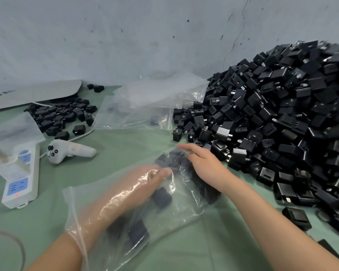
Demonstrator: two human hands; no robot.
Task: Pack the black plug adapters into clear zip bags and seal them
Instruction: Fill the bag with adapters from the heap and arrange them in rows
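The left hand [157, 176] is pushed deep inside the clear bag [180, 210], with fingers that look stretched flat; the right hand [204, 161] is laid on the bag's far end; whether plastic is pinched cannot be told; some black plugs [161, 196] are inside the bag; if the far end is lifted, plugs could be spilled from the open mouth; the plastic could be torn by prongs.

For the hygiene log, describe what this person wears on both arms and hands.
Nothing worn shows. Both forearms are bare, with no sleeves in view. The right hand has no glove or watch, and no ring shows. The left hand looks bare too, but it is seen through the film of the clear zip bag, so a ring cannot be ruled out.
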